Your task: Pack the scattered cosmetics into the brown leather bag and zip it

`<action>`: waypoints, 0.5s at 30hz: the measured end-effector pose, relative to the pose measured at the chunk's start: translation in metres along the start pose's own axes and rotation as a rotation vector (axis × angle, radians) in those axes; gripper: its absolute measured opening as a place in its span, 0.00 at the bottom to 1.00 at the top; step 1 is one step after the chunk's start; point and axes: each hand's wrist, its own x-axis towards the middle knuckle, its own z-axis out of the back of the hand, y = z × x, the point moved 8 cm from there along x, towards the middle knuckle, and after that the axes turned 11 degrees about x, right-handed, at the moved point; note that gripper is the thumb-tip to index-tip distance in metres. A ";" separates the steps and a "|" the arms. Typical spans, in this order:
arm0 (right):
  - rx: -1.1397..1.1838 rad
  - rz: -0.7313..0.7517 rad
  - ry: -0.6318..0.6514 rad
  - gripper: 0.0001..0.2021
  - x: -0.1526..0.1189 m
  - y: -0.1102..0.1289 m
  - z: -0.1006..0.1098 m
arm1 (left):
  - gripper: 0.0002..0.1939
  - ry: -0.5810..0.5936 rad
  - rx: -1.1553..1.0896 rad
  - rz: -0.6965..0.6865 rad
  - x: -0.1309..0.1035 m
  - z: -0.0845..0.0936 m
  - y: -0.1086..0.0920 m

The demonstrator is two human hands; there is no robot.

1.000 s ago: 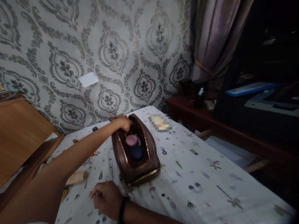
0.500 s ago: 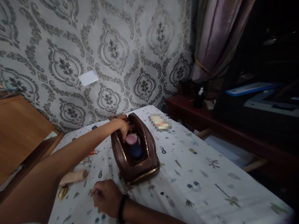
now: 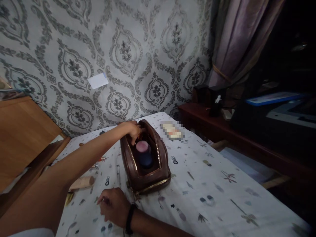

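My left hand [image 3: 133,131] reaches into the far end of an open brown zippered bag [image 3: 145,179]. Its fingers curl down inside the opening, partly hidden, beside a small orange-gold bit. What they grip, if anything, I cannot make out. Just in front of these fingers, a round pink-topped item [image 3: 142,146] and a dark blue rounded item [image 3: 146,159] sit in the bag. My right hand [image 3: 115,205], with a black band on the wrist, rests loosely closed on the patterned white cloth [image 3: 187,204], left of the bag's near end.
Left of the bag lie a beige cylindrical item [image 3: 84,182], a gold item [image 3: 69,198] and a red-tipped small item [image 3: 102,159], partly behind my left arm. A blurred yellowish item [image 3: 172,130] lies to the right. A wooden panel [image 3: 27,138] stands at left, a dark red ledge [image 3: 197,112] at right.
The view has shifted slightly, so the scene sits a little further right. My left hand stays in the bag with its fingers slightly shifted. My right hand has hardly moved.
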 end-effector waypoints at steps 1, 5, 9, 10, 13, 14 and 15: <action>0.013 -0.009 0.001 0.10 0.001 -0.002 0.000 | 0.41 0.052 -0.001 -0.011 -0.006 0.008 0.001; 0.053 -0.040 -0.017 0.09 0.004 -0.011 -0.001 | 0.25 0.056 -0.061 -0.013 -0.056 0.061 0.022; 0.082 -0.044 0.004 0.07 0.005 -0.014 -0.002 | 0.17 -0.213 -0.156 0.020 -0.132 0.092 0.055; 0.086 -0.040 0.010 0.07 0.004 -0.014 -0.002 | 0.17 -0.246 -0.161 0.079 -0.150 0.083 0.067; 0.067 -0.005 0.019 0.07 0.004 -0.010 -0.001 | 0.14 -0.119 -0.132 0.374 -0.197 0.015 0.109; 0.056 0.013 0.024 0.07 0.003 -0.008 -0.001 | 0.14 -0.078 -0.128 0.437 -0.211 -0.013 0.118; 0.046 0.032 0.028 0.07 0.003 -0.007 -0.001 | 0.14 -0.059 -0.125 0.486 -0.224 -0.038 0.125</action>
